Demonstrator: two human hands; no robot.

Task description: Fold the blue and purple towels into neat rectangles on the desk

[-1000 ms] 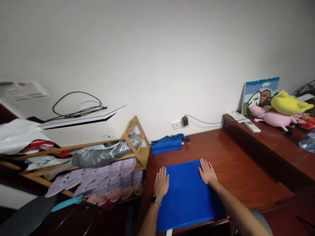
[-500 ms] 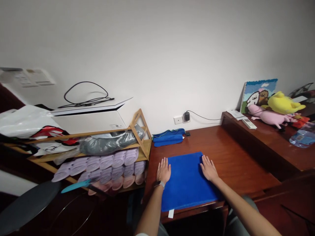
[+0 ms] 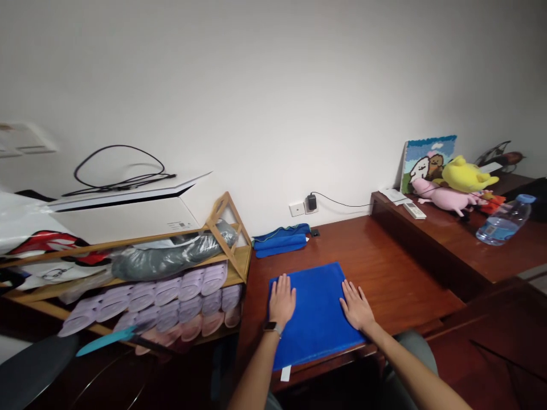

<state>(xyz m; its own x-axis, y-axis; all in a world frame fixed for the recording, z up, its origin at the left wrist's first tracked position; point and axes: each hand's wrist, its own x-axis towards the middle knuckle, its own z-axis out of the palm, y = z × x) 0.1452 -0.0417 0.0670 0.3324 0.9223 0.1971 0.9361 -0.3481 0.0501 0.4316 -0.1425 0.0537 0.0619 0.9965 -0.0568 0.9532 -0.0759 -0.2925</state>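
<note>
A blue cloth (image 3: 318,313) lies spread flat on the reddish-brown wooden desk (image 3: 384,267), its white tag (image 3: 286,373) hanging at the front left corner. My left hand (image 3: 282,300), with a watch on the wrist, rests flat on the cloth's left part, palm down and fingers extended. On the other side, my right hand (image 3: 356,306) lies flat across the cloth's right edge, fingers stretched out. Neither hand grips anything. Behind the cloth, near the wall, sit folded blue cloths (image 3: 281,241).
Left of the desk stands a wooden rack (image 3: 244,265) with lilac slippers (image 3: 190,285) and a white box (image 3: 128,219). A raised shelf on the right holds a remote (image 3: 414,210), plush toys (image 3: 468,174) and a bottle (image 3: 506,221). A black plug (image 3: 311,201) is in the wall.
The view has turned slightly right. My left hand has moved inward from the cloth's left edge onto the cloth; my right hand has slid a little toward the front along the right edge.
</note>
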